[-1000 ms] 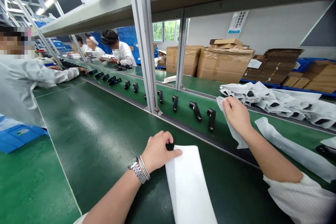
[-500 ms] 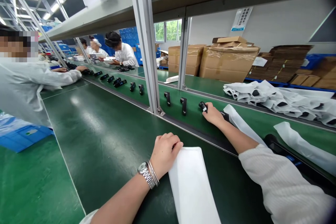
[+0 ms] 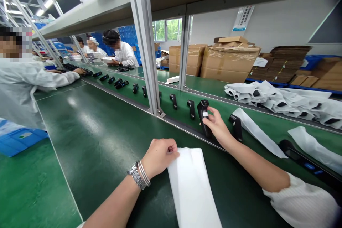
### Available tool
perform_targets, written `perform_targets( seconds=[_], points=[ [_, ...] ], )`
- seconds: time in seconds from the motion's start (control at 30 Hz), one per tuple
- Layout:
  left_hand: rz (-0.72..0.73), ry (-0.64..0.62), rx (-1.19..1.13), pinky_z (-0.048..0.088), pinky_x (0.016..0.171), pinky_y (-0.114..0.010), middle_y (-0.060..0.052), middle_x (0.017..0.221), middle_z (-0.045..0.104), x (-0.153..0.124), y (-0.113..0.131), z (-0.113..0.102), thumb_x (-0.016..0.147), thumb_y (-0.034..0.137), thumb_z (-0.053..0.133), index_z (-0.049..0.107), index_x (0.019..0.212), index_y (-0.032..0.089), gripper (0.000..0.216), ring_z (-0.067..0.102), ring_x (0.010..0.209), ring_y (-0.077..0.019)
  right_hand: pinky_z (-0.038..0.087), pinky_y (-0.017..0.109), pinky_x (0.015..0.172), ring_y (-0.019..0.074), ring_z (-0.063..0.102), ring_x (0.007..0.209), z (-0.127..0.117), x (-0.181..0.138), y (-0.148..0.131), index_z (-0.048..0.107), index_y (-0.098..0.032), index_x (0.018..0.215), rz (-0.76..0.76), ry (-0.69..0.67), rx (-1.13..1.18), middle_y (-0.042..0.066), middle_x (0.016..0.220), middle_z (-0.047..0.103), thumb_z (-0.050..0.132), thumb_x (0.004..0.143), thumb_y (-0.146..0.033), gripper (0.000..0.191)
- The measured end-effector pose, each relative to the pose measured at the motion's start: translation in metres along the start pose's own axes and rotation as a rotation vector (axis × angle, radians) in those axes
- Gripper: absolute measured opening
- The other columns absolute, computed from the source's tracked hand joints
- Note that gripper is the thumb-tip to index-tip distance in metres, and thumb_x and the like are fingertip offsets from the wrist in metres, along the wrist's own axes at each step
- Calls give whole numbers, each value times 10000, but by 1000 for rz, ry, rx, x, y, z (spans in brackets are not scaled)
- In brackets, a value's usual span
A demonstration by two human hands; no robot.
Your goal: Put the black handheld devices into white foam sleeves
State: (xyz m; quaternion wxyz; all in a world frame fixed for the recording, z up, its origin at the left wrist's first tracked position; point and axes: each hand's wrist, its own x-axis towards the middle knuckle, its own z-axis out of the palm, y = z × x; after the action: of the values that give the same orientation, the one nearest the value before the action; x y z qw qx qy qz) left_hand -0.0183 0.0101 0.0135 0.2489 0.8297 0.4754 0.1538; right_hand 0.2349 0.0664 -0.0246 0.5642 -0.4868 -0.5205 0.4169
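Head view: left hand (image 3: 161, 156) pinches top edge of white sleeves (image 3: 191, 188) on tabletop (image 3: 107, 146), apparently steadying them. Right hand (image 3: 217, 126) grips black device (image 3: 203, 108) by body over green belt (image 3: 183, 113), apparently leaving top end exposed.

Right of our near post (image 3: 143, 42), we have a sleeve stack (image 3: 193, 188) in front, a wrapped pile (image 3: 283, 102) and 2 cartons (image 3: 227, 65) behind.

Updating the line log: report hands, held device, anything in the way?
Right hand holding black device. Left hand at top edge of white sleeves. Metal post left of device, not between it and sleeves.
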Motion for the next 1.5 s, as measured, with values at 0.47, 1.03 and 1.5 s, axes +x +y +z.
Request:
perform_targets(
  seconds=[0.47, 1.03, 1.5],
  points=[
    [405, 211, 108, 283, 1005, -367, 48, 750, 599, 4, 3, 22, 875, 174, 587, 558, 845, 199, 49, 510, 750, -125, 558, 440, 815, 201, 680, 833, 43, -40, -43, 254, -357, 1276, -73, -96, 364, -18, 996, 590, 748, 746, -273, 730],
    [387, 421, -218, 373, 874, -343, -3, 893, 522, -1, 15, 17, 814, 198, 680, 554, 716, 180, 161, 508, 888, -166, 471, 340, 893, 195, 575, 1038, 56, -59, -31, 494, -270, 1193, -69, -292, 98, 42, 1119, 580, 605, 873, -402, 363],
    [25, 335, -182, 413, 727, -294, -4, 826, 534, 4, 3, 11, 880, 346, 542, 542, 727, 194, 216, 524, 784, -164, 461, 288, 601, 180, 601, 626, 21, -37, -61, 614, -212, 975, 96, -37, 151, 13, 718, 671, 573, 833, -518, 340]
  ],
)
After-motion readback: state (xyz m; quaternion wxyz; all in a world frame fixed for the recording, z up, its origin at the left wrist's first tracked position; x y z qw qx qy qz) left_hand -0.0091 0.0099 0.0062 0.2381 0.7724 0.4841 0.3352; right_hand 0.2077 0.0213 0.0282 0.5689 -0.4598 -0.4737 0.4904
